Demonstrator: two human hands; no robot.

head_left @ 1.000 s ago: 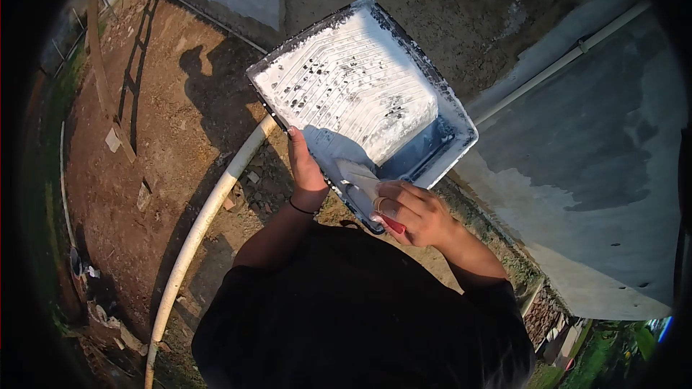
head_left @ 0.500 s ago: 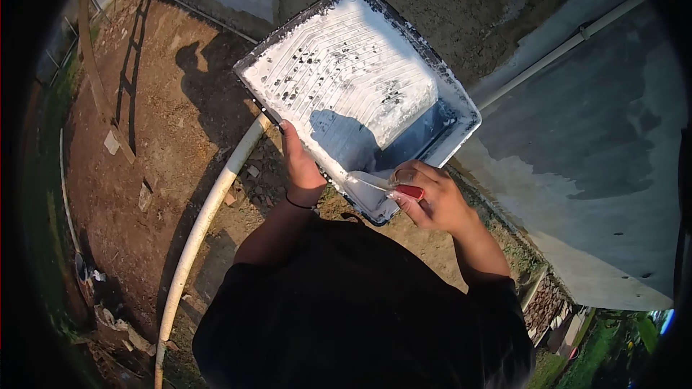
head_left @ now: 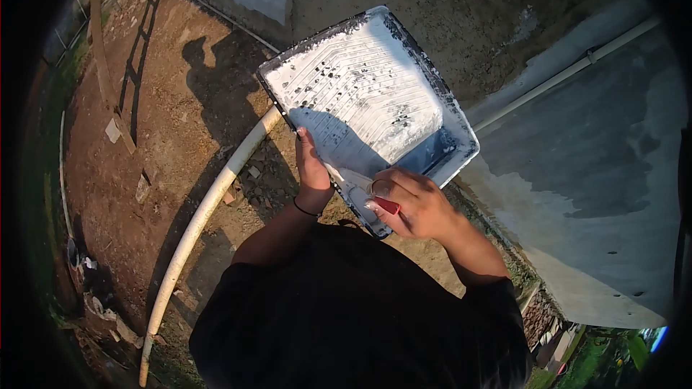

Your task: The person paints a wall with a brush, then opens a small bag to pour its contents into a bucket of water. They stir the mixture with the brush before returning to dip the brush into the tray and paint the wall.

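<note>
Paint tray (head_left: pixel 375 94) sits tilted in front of the person's chest, held up in the air above bare brown ground (head_left: pixel 144 173), its ribbed slope coated in white paint and speckled with dark spots, its deep end toward the right holding a darker pool. Left hand (head_left: pixel 311 166) grips the tray's near-left edge, fingers curled under it and thumb lying along the rim; a thin dark band circles that wrist. Right hand (head_left: pixel 412 205) is closed around the red handle of a paint brush (head_left: pixel 360 186), thumb and fingers pinching it near the tray's near corner, while the white-laden bristle end rests on the tray's slope just beside the left hand. The person's shadow falls across the lower part of the slope.

Below, a long white pipe (head_left: pixel 209 209) curves over the ground from under the tray toward the bottom left. A grey, partly painted wall (head_left: pixel 605 158) fills the right side, with a thinner pipe (head_left: pixel 569 72) running diagonally along it. A wooden ladder (head_left: pixel 108 65) lies on the ground at the far left, and the person's shadow stretches beside it.
</note>
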